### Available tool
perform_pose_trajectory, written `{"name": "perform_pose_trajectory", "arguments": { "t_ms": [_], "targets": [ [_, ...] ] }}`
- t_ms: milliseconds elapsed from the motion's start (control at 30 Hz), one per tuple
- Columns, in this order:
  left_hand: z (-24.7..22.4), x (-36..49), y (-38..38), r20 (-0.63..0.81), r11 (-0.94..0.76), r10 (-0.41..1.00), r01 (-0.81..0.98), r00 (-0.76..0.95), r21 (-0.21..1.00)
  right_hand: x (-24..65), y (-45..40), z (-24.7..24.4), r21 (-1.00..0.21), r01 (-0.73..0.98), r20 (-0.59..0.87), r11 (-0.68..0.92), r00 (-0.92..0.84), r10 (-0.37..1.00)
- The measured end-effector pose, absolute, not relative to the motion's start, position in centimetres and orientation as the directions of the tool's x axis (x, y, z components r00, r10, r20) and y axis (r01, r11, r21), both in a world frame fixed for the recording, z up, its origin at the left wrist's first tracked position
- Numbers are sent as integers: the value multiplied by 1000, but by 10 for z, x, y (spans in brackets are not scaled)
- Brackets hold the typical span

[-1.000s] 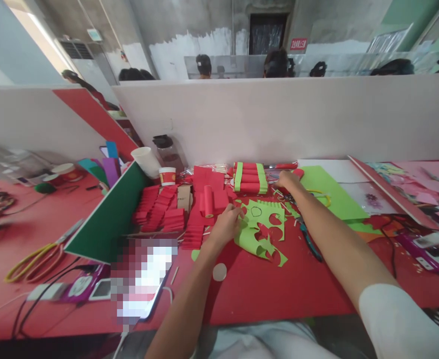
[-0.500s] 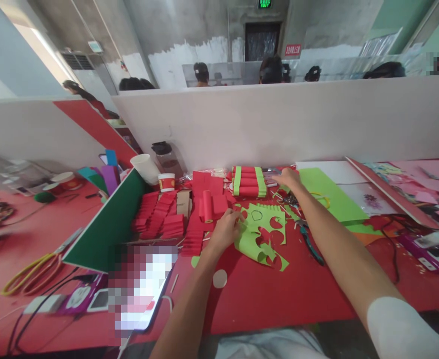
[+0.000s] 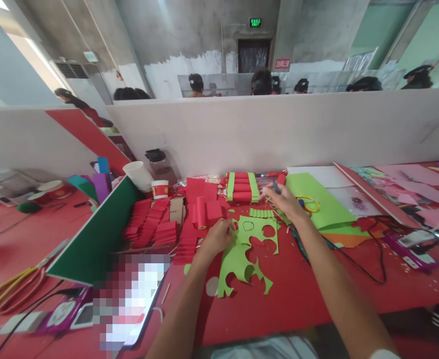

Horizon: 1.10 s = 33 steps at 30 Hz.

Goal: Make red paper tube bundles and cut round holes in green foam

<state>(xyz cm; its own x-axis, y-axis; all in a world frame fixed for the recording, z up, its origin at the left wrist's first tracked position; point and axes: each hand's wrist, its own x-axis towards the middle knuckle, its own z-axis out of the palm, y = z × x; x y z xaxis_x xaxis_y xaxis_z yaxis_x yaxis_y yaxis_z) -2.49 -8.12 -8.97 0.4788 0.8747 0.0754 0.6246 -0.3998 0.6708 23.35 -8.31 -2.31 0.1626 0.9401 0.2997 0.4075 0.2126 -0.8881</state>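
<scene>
My left hand (image 3: 218, 237) pinches the upper left edge of a light green paper sheet (image 3: 234, 257). Several round holes have been cut from the sheet, and a hand-drawn dark circle outline shows near its top. Above the sheet's right side, my right hand (image 3: 285, 201) is closed around a dark pen (image 3: 277, 187), apart from the paper. Just beyond lies a bundle of red rolls (image 3: 243, 188) with two green bands. A single red roll (image 3: 201, 212) stands left of the sheet. One pale round disc (image 3: 212, 286) rests by my left forearm.
Pleated red paper (image 3: 154, 219) and a paper cup (image 3: 160, 189) lie to the left, before a green board (image 3: 96, 234). A phone (image 3: 139, 299) with a lit screen and large scissors (image 3: 25, 281) are nearer. Green sheets (image 3: 317, 199) and yellow-handled scissors (image 3: 311, 204) lie right.
My right hand has come back from the far side of the table toward the green sheet, and a pen now shows in it. The sheet's lower part has spread flatter toward me.
</scene>
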Motion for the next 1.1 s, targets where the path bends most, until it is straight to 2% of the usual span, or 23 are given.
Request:
{"name": "perform_pose_trajectory", "arguments": {
  "t_ms": [100,233,500,733,900,1100],
  "targets": [
    [-88,-25,-85,79,-447,865,688,496,572,219,-99,-46,-886,412,237,212,9,972],
    [-76,-20,-92,155,-501,858,727,491,470,207,-107,-70,-906,390,155,164,-54,986],
    [-69,-12,-93,279,-634,756,552,593,542,194,-105,-89,-961,240,110,136,-121,987],
    [-72,-12,-90,346,-663,722,457,599,593,192,-107,-90,-949,270,142,164,-101,985],
    [-74,-11,-84,393,-613,777,449,491,650,197,-109,-86,-904,342,216,257,-154,964],
    [-80,-12,-78,389,-552,829,477,402,684,215,-109,-86,-747,558,242,362,-279,929]
  ]
}}
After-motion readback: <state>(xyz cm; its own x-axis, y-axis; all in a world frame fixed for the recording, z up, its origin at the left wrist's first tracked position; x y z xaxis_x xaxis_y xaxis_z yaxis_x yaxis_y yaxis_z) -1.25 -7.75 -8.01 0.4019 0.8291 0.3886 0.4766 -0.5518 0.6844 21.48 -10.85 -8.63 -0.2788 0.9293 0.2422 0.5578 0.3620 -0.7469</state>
